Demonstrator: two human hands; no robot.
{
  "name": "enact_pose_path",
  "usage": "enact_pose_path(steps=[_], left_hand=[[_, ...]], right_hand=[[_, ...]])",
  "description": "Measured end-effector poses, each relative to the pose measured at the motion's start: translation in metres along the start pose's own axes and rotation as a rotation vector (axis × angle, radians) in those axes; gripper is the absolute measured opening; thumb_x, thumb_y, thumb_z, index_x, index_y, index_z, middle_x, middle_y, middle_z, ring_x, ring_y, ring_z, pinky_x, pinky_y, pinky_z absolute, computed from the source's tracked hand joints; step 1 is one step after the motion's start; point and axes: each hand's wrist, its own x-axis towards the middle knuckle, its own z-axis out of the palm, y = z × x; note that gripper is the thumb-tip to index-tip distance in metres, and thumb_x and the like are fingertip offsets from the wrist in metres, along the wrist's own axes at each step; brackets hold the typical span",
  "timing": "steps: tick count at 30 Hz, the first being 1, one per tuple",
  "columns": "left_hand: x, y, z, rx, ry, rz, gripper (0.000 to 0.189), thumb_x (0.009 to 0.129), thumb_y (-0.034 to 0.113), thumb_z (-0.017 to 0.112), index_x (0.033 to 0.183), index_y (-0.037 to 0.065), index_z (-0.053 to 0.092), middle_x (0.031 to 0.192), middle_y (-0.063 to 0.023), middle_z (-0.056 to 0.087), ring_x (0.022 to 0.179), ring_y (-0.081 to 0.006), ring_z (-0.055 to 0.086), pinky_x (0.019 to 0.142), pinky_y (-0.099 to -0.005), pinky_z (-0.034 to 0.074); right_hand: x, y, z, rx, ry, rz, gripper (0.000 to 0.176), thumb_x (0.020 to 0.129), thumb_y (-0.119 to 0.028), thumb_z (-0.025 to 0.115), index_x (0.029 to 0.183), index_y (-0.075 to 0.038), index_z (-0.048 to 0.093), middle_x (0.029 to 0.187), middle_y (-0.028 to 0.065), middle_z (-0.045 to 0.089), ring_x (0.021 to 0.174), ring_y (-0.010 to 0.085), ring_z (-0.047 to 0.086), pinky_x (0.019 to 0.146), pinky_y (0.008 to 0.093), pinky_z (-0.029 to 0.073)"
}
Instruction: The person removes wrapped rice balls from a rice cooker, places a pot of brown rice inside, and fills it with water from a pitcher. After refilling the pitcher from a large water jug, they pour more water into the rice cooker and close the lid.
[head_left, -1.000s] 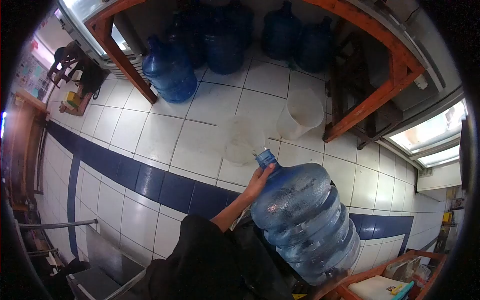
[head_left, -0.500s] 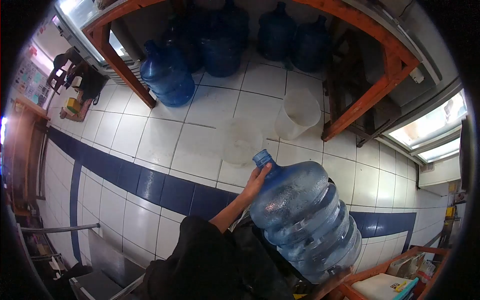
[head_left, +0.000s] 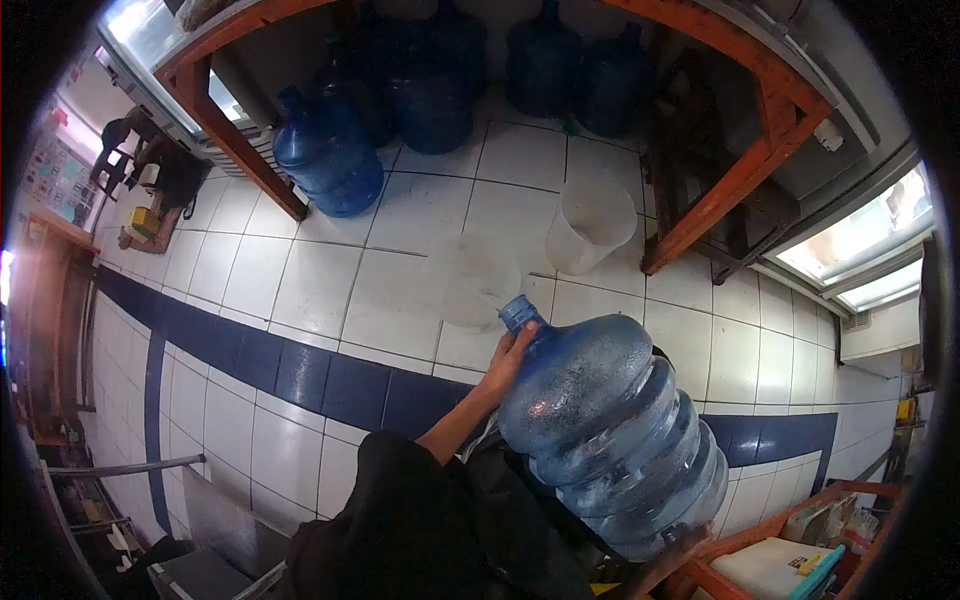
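A large clear-blue water jug (head_left: 590, 385) lies tilted across my lap, its open neck (head_left: 518, 312) pointing up and left over the floor. My left hand (head_left: 512, 352) is closed around the neck just below the rim. At the jug's base, low on the right, part of my right hand (head_left: 688, 545) shows against the bottom; most of its fingers are hidden. Just beyond the neck stands a translucent plastic container (head_left: 472, 285), hard to make out against the white tiles. A whitish bucket (head_left: 592, 225) is tilted on the floor behind it.
Several blue water jugs (head_left: 330, 155) stand under an orange-framed table (head_left: 235, 130). A grey metal chair (head_left: 225, 520) is at lower left. To the lower right, an orange rack (head_left: 770, 510) holds a white lidded box (head_left: 765, 570). A dark blue tile band (head_left: 300, 370) crosses the floor.
The view has shifted slightly. The jug stays in nearly the same tilted pose, and my left hand keeps its grip on the neck.
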Motion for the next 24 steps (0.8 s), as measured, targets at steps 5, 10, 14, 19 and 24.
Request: enact_pose_path(steps=[5,10,14,19,24], left_hand=[[0.002,0.000,-0.003,0.054,-0.097,0.017,0.078,0.089,0.063,0.052,0.130,-0.003,0.045,0.119,-0.0141,0.054,0.110,-0.0215,0.050,0.096,-0.0337,0.040],[0.000,0.000,-0.001,0.032,-0.038,-0.003,0.082,0.086,0.065,0.053,0.132,-0.003,0.044,0.120,-0.0150,0.054,0.110,-0.0216,0.051,0.096,-0.0344,0.040],[-0.004,0.004,0.001,0.044,0.005,-0.042,0.088,0.083,0.068,0.054,0.132,-0.005,0.042,0.121,-0.0158,0.053,0.110,-0.0226,0.052,0.096,-0.0345,0.041],[-0.017,0.017,0.008,0.051,0.051,-0.053,0.088,0.084,0.067,0.055,0.131,-0.007,0.042,0.119,-0.0148,0.053,0.107,-0.0213,0.052,0.095,-0.0334,0.041],[-0.007,0.006,0.000,0.014,0.024,-0.028,0.081,0.086,0.063,0.055,0.127,-0.006,0.045,0.115,-0.0132,0.055,0.105,-0.0189,0.053,0.093,-0.0331,0.042]], right_hand=[[0.007,0.007,-0.002,0.009,-0.008,0.028,0.082,0.091,-0.067,0.036,0.131,0.004,0.039,0.125,0.0212,0.045,0.115,0.0334,0.047,0.094,0.0448,0.041],[0.000,-0.001,0.002,-0.030,0.001,-0.063,0.081,0.092,-0.066,0.034,0.129,0.005,0.041,0.125,0.0231,0.045,0.113,0.0335,0.048,0.094,0.0452,0.041],[-0.003,-0.014,0.007,-0.059,0.057,-0.021,0.080,0.092,-0.066,0.034,0.129,0.004,0.042,0.123,0.0227,0.045,0.114,0.0342,0.048,0.094,0.0452,0.041],[0.004,-0.009,0.003,-0.044,-0.023,0.010,0.081,0.091,-0.067,0.035,0.129,0.004,0.042,0.121,0.0212,0.046,0.114,0.0350,0.047,0.093,0.0447,0.042],[0.005,-0.017,0.001,-0.053,-0.067,0.037,0.079,0.091,-0.066,0.036,0.127,0.003,0.041,0.121,0.0216,0.047,0.112,0.0344,0.049,0.090,0.0437,0.044]])
